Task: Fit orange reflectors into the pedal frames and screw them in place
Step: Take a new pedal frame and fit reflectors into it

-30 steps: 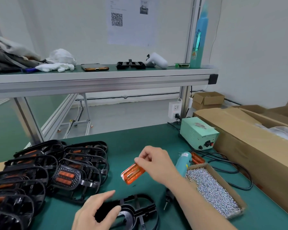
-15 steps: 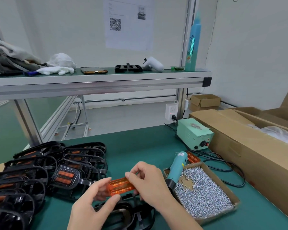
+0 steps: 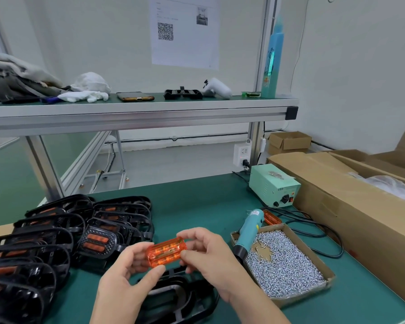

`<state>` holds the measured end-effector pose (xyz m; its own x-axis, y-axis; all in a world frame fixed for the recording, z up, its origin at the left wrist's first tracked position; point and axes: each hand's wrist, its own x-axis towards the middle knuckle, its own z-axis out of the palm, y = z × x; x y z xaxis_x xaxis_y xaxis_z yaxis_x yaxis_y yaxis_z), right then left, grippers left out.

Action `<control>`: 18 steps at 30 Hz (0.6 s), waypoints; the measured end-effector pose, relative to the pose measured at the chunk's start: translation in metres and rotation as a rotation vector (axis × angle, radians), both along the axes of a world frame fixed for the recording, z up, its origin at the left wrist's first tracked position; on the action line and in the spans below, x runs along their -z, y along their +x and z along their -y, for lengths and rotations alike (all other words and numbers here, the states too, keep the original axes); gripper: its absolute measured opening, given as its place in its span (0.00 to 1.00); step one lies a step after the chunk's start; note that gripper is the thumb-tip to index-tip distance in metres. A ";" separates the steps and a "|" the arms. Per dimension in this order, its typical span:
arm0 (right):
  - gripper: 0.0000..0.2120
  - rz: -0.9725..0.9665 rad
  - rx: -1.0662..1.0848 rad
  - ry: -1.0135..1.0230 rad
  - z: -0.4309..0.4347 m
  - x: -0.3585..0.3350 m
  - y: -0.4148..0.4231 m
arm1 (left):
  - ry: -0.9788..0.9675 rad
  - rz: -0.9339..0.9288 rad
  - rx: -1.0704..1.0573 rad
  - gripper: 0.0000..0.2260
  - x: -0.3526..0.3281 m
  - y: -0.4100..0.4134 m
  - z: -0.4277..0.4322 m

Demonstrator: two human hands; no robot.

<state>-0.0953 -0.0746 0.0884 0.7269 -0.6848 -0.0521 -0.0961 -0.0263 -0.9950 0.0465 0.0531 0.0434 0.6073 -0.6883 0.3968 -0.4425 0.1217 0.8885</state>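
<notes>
Green table (image 3: pixel 197 202) fills the lower view, with a long metal shelf (image 3: pixel 138 108) running above its far edge; down the right side lies a long cardboard box (image 3: pixel 337 206), flaps open; over on the left, a big heap of black pedals (image 3: pixel 45 242), crowded together and overlapping, orange strips showing in several of them; right of centre sits a shallow cardboard tray (image 3: pixel 327 274) heaped with small silver screws (image 3: pixel 285 260); behind it, near the box, a pale green power box (image 3: pixel 272 185) with black cables trailing away across the table; at the near edge a single empty pedal frame (image 3: pixel 180 293) lies flat on the table, partly hidden by the wrists; now the hands, left hand (image 3: pixel 122 284) and right hand (image 3: pixel 211 256), both raised above that frame and facing each other; a teal screwdriver (image 3: pixel 249 232) leans with its dark tip end on the tray's left rim, nobody touching it; and here is the piece itself, the orange reflector (image 3: pixel 166 251), held in the air between the two hands just over the empty frame's far side, apart from it; the left thumb and fingertips pinch its left end, the right thumb and fingertips pinch its right end; smallest of all, a spare reflector (image 3: pixel 271 217) lying just behind the screwdriver.
</notes>
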 end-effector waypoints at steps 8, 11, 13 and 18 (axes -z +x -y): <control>0.19 0.069 0.003 0.014 -0.002 0.002 -0.003 | -0.008 -0.016 0.010 0.24 -0.001 -0.001 -0.004; 0.19 0.073 0.002 0.009 -0.002 0.003 -0.004 | -0.004 -0.023 0.007 0.25 -0.002 -0.001 -0.004; 0.19 0.080 0.001 0.006 -0.003 0.003 -0.005 | -0.012 -0.033 0.012 0.24 -0.003 -0.001 -0.004; 0.17 0.126 -0.006 0.038 -0.005 0.002 -0.007 | -0.050 -0.114 0.028 0.23 -0.006 -0.003 -0.004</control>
<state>-0.1021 -0.0699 0.0869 0.7336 -0.6794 0.0146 0.0301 0.0110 -0.9995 0.0436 0.0573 0.0493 0.6311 -0.6871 0.3599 -0.3343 0.1777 0.9255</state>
